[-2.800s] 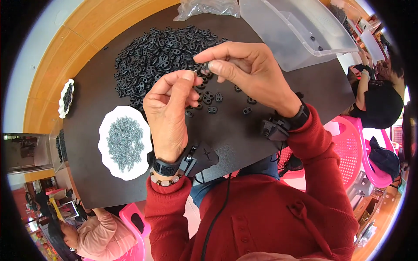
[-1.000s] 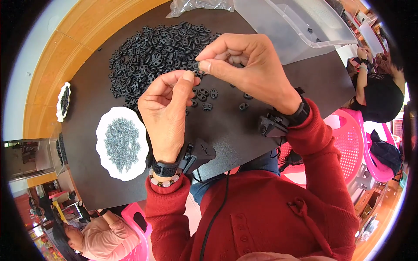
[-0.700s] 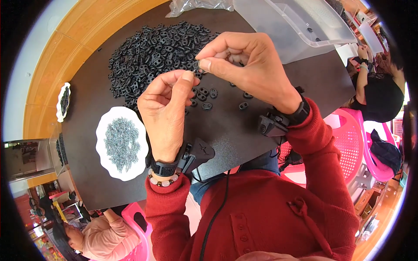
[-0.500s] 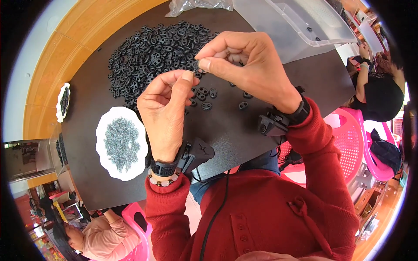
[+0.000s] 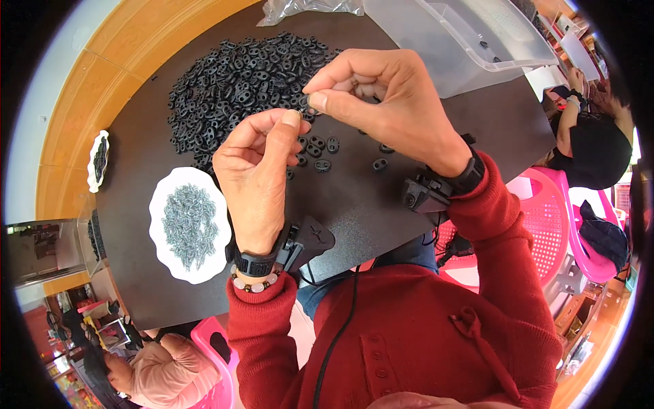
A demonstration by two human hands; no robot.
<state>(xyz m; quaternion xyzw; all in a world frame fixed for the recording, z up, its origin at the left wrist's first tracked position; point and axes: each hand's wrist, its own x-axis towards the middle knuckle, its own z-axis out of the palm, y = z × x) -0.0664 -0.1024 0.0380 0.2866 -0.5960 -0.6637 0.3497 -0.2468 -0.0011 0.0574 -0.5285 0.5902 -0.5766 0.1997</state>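
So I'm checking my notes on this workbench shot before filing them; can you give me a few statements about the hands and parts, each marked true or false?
1. The right hand pinches a small black part at its fingertips. True.
2. The white dish holds black parts. False: it holds small grey metal pieces.
3. The heap of black parts lies on a dark table. True.
4. The clear plastic bin is full of parts. False: it looks nearly bare.
5. The left hand lies flat on the table. False: it is raised, fingers near the right hand's grip.

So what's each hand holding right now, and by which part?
The right hand pinches a small black plastic piece by its edge at the fingertips. The left hand pinches something too small to identify.
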